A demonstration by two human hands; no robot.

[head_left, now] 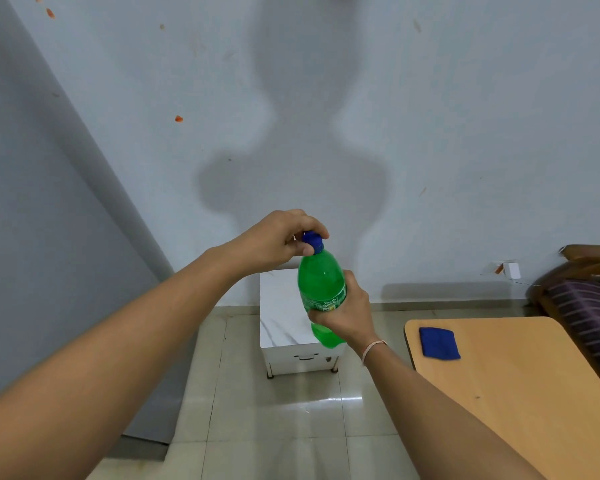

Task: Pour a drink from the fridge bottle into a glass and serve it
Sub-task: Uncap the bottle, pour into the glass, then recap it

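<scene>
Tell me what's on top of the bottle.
A blue cap, pinched by the left hand. The fingers cover its far side, so the seal can't be seen.

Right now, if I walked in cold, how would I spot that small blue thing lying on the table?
Look to the wooden table at the right, beside the tiled floor. Near its far left corner lies a blue cloth, flat and folded square. It is the only thing showing on the tabletop, and darker than the blue cap on the green bottle.

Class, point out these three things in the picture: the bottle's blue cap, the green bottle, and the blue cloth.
blue cap [313, 241]: head view, its side.
green bottle [321, 278]: head view, upper body.
blue cloth [439, 343]: head view, its middle.
</scene>
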